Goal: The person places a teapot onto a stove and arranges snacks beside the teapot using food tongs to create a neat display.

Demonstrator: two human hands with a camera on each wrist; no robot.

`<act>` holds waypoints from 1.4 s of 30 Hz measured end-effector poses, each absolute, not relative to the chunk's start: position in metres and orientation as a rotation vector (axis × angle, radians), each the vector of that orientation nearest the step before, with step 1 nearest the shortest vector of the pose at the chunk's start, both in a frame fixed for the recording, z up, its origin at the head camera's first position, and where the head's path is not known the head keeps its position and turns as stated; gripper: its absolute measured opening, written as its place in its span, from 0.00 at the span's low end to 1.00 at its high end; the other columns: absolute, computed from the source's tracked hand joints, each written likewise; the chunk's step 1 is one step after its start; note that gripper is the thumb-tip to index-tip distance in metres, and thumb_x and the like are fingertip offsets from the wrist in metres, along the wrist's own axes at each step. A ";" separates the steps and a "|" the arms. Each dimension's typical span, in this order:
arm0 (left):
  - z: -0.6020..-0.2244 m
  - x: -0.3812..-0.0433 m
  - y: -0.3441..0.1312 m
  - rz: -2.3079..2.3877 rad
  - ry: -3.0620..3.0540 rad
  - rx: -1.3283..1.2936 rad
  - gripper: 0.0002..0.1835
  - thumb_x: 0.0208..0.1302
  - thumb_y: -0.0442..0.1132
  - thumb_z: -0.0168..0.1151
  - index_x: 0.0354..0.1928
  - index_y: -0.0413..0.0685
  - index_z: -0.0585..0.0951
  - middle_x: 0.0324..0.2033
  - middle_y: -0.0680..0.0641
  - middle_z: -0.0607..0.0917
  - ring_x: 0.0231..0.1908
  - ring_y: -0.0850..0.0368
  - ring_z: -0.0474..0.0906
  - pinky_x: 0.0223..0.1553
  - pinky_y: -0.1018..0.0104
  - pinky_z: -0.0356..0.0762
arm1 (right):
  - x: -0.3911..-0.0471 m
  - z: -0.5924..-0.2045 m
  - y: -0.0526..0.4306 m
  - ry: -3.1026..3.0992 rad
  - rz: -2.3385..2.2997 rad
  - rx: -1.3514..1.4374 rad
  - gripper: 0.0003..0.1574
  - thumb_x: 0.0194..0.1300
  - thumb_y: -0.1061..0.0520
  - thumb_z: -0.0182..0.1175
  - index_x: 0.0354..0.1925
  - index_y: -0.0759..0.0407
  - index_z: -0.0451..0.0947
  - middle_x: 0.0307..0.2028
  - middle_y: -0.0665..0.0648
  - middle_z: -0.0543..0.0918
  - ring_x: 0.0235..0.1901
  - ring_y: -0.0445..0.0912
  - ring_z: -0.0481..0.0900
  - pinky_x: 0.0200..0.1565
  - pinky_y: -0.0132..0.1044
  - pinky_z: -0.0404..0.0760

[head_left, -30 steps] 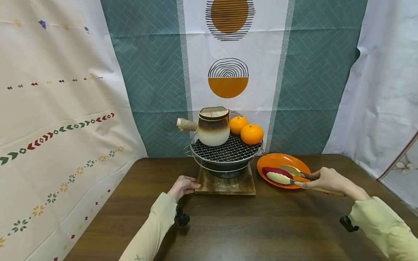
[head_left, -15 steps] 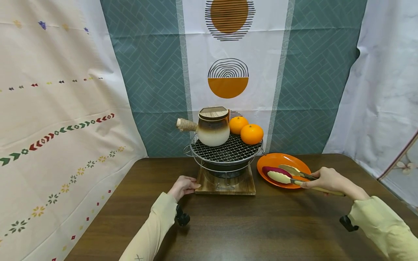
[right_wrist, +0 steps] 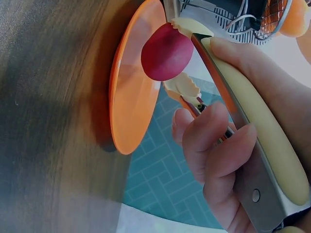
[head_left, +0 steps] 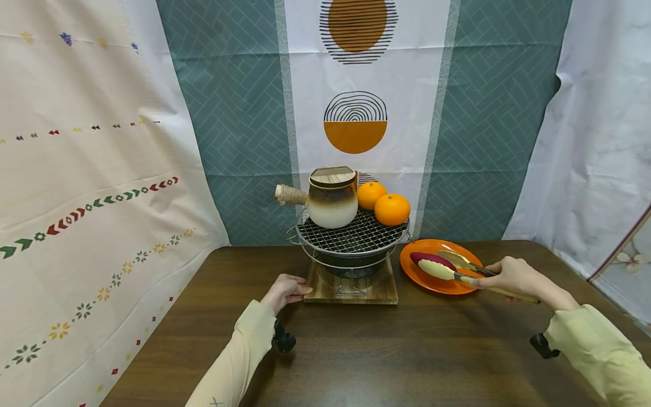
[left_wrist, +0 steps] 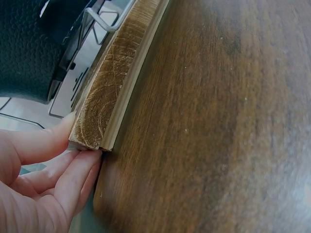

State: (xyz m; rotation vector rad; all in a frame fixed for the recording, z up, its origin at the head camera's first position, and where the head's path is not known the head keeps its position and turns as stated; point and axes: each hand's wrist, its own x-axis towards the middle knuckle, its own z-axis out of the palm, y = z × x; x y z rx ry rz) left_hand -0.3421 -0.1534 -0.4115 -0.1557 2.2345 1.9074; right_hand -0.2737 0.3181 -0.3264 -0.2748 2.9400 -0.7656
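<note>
My right hand (head_left: 516, 280) grips a pair of tongs (right_wrist: 262, 116) with cream handles and scalloped cream tips. Between those tips sits a purple-red sweet potato (right_wrist: 167, 52), over the orange plate (right_wrist: 133, 97); in the right wrist view it looks lifted off the plate. At the left, my left hand (head_left: 286, 291) pinches the near left corner of a wooden board (left_wrist: 109, 77), thumb above and fingers at the side and underneath. On that board stands a round grill (head_left: 356, 240) with a black wire mesh and a dark bowl below.
The grill bears a lidded brown-and-cream pot (head_left: 333, 206) whose rope-wrapped handle points left. Two oranges (head_left: 392, 210) sit to its right on the mesh. Everything stands on a dark wooden table (head_left: 386, 350), with patterned cloths (head_left: 244, 113) hanging behind and at both sides.
The tongs with the sweet potato have risen slightly above the plate and shifted a little right, together with my right hand. My left hand stays at the board's corner.
</note>
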 end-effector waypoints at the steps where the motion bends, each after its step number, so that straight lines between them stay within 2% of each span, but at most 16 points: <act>1: -0.412 -0.342 -0.153 1.909 2.233 -0.156 0.22 0.52 0.22 0.62 0.50 0.21 0.71 0.41 0.34 0.78 0.33 0.52 0.77 0.41 0.54 0.73 | -0.274 -0.326 0.318 2.941 -0.766 -0.273 0.38 0.51 0.39 0.64 0.43 0.72 0.76 0.12 0.52 0.72 0.10 0.46 0.71 0.18 0.38 0.71; 7: -0.412 -0.340 -0.153 1.916 2.226 -0.160 0.22 0.52 0.22 0.61 0.50 0.21 0.70 0.46 0.31 0.75 0.34 0.52 0.77 0.41 0.54 0.73 | -0.271 -0.323 0.320 2.953 -0.766 -0.237 0.48 0.51 0.38 0.63 0.50 0.79 0.69 0.11 0.53 0.72 0.11 0.48 0.72 0.20 0.39 0.70; 12: -0.412 -0.340 -0.153 1.924 2.225 -0.162 0.21 0.52 0.22 0.61 0.50 0.21 0.70 0.44 0.32 0.76 0.33 0.52 0.77 0.41 0.54 0.73 | -0.270 -0.320 0.322 2.978 -0.772 -0.226 0.47 0.52 0.38 0.63 0.51 0.77 0.70 0.14 0.52 0.73 0.13 0.51 0.74 0.21 0.40 0.70; 15: -0.412 -0.341 -0.153 1.926 2.220 -0.160 0.21 0.52 0.22 0.61 0.50 0.21 0.70 0.43 0.32 0.76 0.33 0.52 0.77 0.41 0.54 0.73 | -0.269 -0.318 0.322 2.994 -0.772 -0.212 0.48 0.51 0.37 0.63 0.51 0.78 0.70 0.13 0.52 0.73 0.13 0.51 0.74 0.21 0.40 0.71; 17: -0.413 -0.341 -0.152 1.925 2.214 -0.164 0.22 0.52 0.22 0.61 0.50 0.21 0.70 0.43 0.32 0.77 0.33 0.51 0.78 0.41 0.53 0.73 | -0.268 -0.318 0.323 3.005 -0.770 -0.223 0.47 0.52 0.37 0.63 0.50 0.78 0.70 0.12 0.52 0.72 0.12 0.50 0.73 0.20 0.40 0.70; 24: -0.414 -0.341 -0.153 1.909 2.216 -0.151 0.22 0.52 0.22 0.61 0.50 0.20 0.69 0.45 0.30 0.75 0.36 0.48 0.78 0.41 0.53 0.73 | -0.266 -0.315 0.325 3.032 -0.773 -0.176 0.36 0.51 0.35 0.62 0.43 0.64 0.79 0.10 0.51 0.71 0.12 0.48 0.72 0.19 0.39 0.68; 27: -0.414 -0.341 -0.153 1.912 2.215 -0.155 0.22 0.52 0.22 0.61 0.50 0.20 0.70 0.43 0.31 0.76 0.36 0.48 0.78 0.42 0.53 0.73 | -0.266 -0.313 0.325 3.045 -0.766 -0.171 0.34 0.51 0.34 0.62 0.40 0.62 0.81 0.10 0.51 0.71 0.13 0.49 0.73 0.19 0.39 0.68; 34: -0.413 -0.342 -0.152 1.924 2.225 -0.148 0.21 0.52 0.22 0.61 0.49 0.21 0.71 0.41 0.33 0.78 0.33 0.51 0.78 0.41 0.53 0.73 | -0.266 -0.308 0.328 3.066 -0.776 -0.155 0.36 0.51 0.33 0.61 0.42 0.62 0.80 0.11 0.52 0.72 0.12 0.48 0.72 0.19 0.40 0.69; 42: -0.412 -0.341 -0.152 1.936 2.216 -0.154 0.21 0.51 0.21 0.61 0.49 0.21 0.70 0.44 0.31 0.75 0.33 0.52 0.77 0.42 0.52 0.72 | -0.265 -0.301 0.328 3.103 -0.777 -0.176 0.35 0.52 0.33 0.60 0.41 0.63 0.79 0.10 0.52 0.72 0.12 0.48 0.71 0.19 0.40 0.68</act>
